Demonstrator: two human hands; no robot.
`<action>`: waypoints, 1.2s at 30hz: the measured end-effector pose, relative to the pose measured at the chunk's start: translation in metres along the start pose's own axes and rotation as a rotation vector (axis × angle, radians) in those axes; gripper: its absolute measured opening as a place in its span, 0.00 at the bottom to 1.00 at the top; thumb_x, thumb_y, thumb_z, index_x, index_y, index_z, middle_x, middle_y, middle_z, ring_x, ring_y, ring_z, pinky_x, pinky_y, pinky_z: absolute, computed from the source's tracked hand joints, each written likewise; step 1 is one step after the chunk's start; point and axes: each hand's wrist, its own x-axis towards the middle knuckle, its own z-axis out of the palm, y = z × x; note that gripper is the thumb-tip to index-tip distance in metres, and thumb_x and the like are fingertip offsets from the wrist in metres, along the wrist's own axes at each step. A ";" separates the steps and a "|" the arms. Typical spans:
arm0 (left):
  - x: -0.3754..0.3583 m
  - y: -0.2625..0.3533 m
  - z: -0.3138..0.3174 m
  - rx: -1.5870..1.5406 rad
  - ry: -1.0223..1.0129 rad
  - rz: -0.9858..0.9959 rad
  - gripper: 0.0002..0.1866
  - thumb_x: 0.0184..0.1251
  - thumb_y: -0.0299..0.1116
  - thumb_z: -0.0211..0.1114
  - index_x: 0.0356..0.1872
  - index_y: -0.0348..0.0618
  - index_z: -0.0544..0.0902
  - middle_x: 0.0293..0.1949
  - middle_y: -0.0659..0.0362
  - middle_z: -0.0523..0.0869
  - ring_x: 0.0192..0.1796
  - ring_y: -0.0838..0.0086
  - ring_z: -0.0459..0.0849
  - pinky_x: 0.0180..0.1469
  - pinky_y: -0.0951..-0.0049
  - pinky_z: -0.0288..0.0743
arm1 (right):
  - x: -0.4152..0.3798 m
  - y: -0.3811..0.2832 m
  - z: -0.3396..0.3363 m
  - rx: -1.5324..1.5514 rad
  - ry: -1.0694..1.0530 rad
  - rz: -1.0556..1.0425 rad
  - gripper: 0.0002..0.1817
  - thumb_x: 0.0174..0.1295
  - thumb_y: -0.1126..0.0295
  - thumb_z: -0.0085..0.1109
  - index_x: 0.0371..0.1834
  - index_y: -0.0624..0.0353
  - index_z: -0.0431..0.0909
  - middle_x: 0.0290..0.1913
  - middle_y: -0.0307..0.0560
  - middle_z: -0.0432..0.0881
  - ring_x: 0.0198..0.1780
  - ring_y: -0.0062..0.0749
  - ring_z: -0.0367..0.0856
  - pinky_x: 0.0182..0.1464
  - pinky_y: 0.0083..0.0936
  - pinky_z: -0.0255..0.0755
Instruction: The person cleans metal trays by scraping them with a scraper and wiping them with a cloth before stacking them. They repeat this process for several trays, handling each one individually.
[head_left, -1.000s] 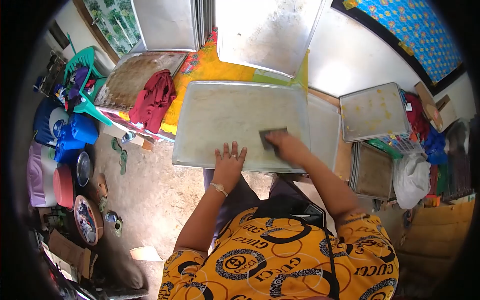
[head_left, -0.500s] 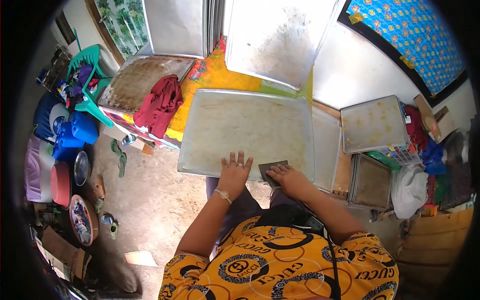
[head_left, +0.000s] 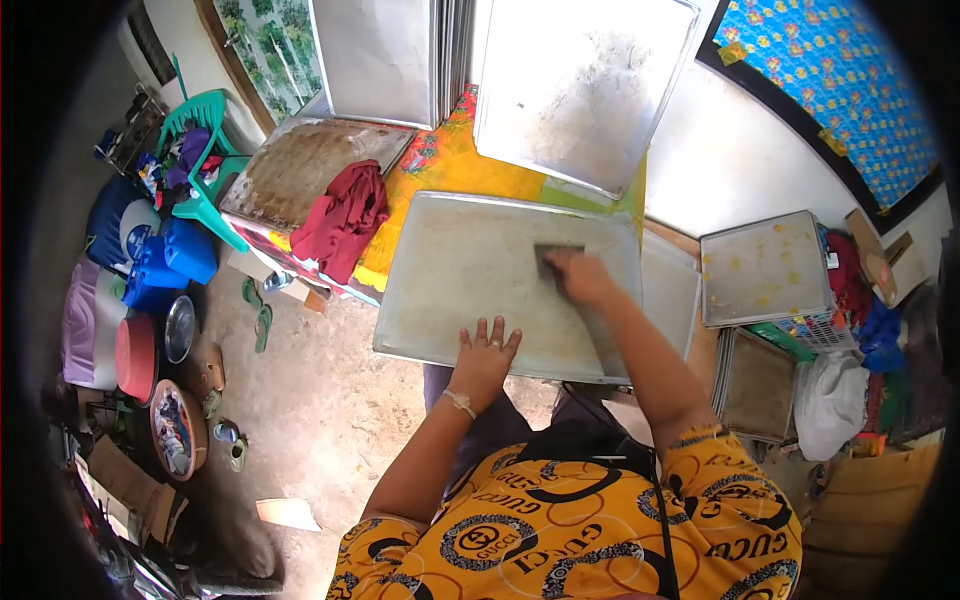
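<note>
A large grey metal tray [head_left: 480,270] lies flat on the table in front of me. My left hand [head_left: 484,366] rests on its near edge with the fingers spread. My right hand [head_left: 580,275] is farther up on the tray's right half, pressing a dark flat pad [head_left: 553,256] against the surface. The pad's near part is hidden under the fingers, which are slightly blurred.
A red cloth [head_left: 343,215] lies beside a stained brown tray [head_left: 310,165] at the left. Behind stand upright trays [head_left: 580,90]. More trays [head_left: 765,270] are stacked at the right. A green chair [head_left: 205,130] stands at the far left.
My right hand has slid away from my body across the tray with the dark pad. My left hand stays on the near edge. The whole view has shifted slightly.
</note>
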 end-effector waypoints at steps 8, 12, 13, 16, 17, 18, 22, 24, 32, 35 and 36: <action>0.001 -0.001 0.003 0.036 0.055 0.038 0.29 0.63 0.29 0.51 0.68 0.50 0.64 0.69 0.42 0.61 0.68 0.43 0.63 0.65 0.39 0.55 | -0.053 -0.050 -0.021 0.024 -0.182 -0.014 0.27 0.49 0.76 0.52 0.57 0.58 0.74 0.59 0.53 0.75 0.61 0.45 0.72 0.62 0.36 0.66; -0.001 0.002 -0.002 0.012 0.039 0.012 0.29 0.63 0.30 0.51 0.68 0.50 0.64 0.69 0.43 0.61 0.69 0.43 0.62 0.66 0.38 0.54 | 0.048 0.029 -0.008 0.003 0.040 -0.063 0.24 0.50 0.76 0.48 0.54 0.54 0.77 0.50 0.53 0.80 0.50 0.50 0.79 0.53 0.38 0.72; -0.002 0.002 -0.002 0.015 0.039 0.008 0.29 0.63 0.29 0.50 0.68 0.50 0.64 0.69 0.43 0.61 0.69 0.43 0.61 0.66 0.38 0.54 | 0.067 0.034 -0.009 -0.007 0.024 -0.032 0.24 0.50 0.76 0.49 0.54 0.53 0.77 0.49 0.54 0.81 0.49 0.50 0.79 0.51 0.39 0.73; -0.002 0.000 0.000 0.032 0.027 0.003 0.30 0.63 0.29 0.50 0.69 0.50 0.62 0.69 0.43 0.60 0.70 0.43 0.59 0.67 0.39 0.52 | 0.081 0.000 -0.028 -0.161 -0.201 0.079 0.24 0.50 0.74 0.51 0.54 0.53 0.78 0.47 0.56 0.81 0.48 0.51 0.80 0.49 0.40 0.73; -0.001 0.000 0.000 0.044 0.012 -0.002 0.31 0.62 0.30 0.52 0.69 0.51 0.61 0.70 0.44 0.60 0.70 0.44 0.58 0.68 0.40 0.51 | 0.070 -0.013 -0.023 -0.178 -0.276 0.101 0.24 0.51 0.72 0.51 0.54 0.53 0.78 0.49 0.56 0.81 0.48 0.51 0.80 0.51 0.39 0.73; 0.001 0.001 0.002 0.051 -0.002 -0.004 0.33 0.61 0.30 0.54 0.70 0.51 0.60 0.70 0.44 0.60 0.71 0.44 0.57 0.68 0.40 0.50 | 0.048 -0.025 -0.014 -0.128 -0.223 0.014 0.24 0.51 0.72 0.51 0.56 0.54 0.76 0.51 0.55 0.80 0.50 0.49 0.79 0.53 0.39 0.72; -0.013 -0.012 -0.007 -0.107 0.101 -0.033 0.43 0.52 0.34 0.63 0.72 0.53 0.54 0.72 0.45 0.53 0.73 0.45 0.52 0.67 0.34 0.44 | -0.050 -0.064 0.007 -0.154 -0.105 -0.095 0.23 0.54 0.73 0.49 0.56 0.56 0.75 0.58 0.54 0.76 0.59 0.45 0.74 0.59 0.39 0.68; -0.026 -0.021 -0.025 0.019 0.177 -0.169 0.47 0.49 0.36 0.67 0.73 0.54 0.52 0.73 0.46 0.50 0.73 0.45 0.50 0.66 0.29 0.41 | -0.078 -0.072 -0.008 -0.135 -0.225 -0.056 0.23 0.54 0.73 0.49 0.57 0.58 0.73 0.62 0.53 0.73 0.63 0.44 0.70 0.63 0.37 0.65; -0.057 -0.103 0.002 0.181 0.159 -0.512 0.41 0.56 0.34 0.62 0.73 0.55 0.53 0.73 0.43 0.50 0.71 0.43 0.54 0.64 0.30 0.48 | -0.045 -0.026 -0.019 -0.137 -0.109 0.166 0.14 0.55 0.75 0.47 0.44 0.65 0.75 0.45 0.61 0.80 0.46 0.52 0.79 0.49 0.43 0.72; -0.056 -0.114 0.014 0.109 0.217 -0.467 0.39 0.57 0.32 0.61 0.72 0.51 0.57 0.70 0.39 0.55 0.63 0.43 0.68 0.62 0.48 0.65 | -0.080 -0.102 0.009 -0.116 -0.272 -0.114 0.17 0.59 0.73 0.45 0.52 0.65 0.71 0.52 0.61 0.77 0.51 0.51 0.78 0.51 0.40 0.73; -0.056 -0.115 0.014 0.120 0.211 -0.461 0.39 0.56 0.32 0.62 0.71 0.51 0.58 0.70 0.38 0.56 0.61 0.44 0.69 0.60 0.51 0.67 | -0.106 -0.117 0.016 -0.330 -0.236 -0.312 0.22 0.59 0.73 0.44 0.58 0.63 0.68 0.57 0.58 0.75 0.53 0.50 0.78 0.53 0.39 0.73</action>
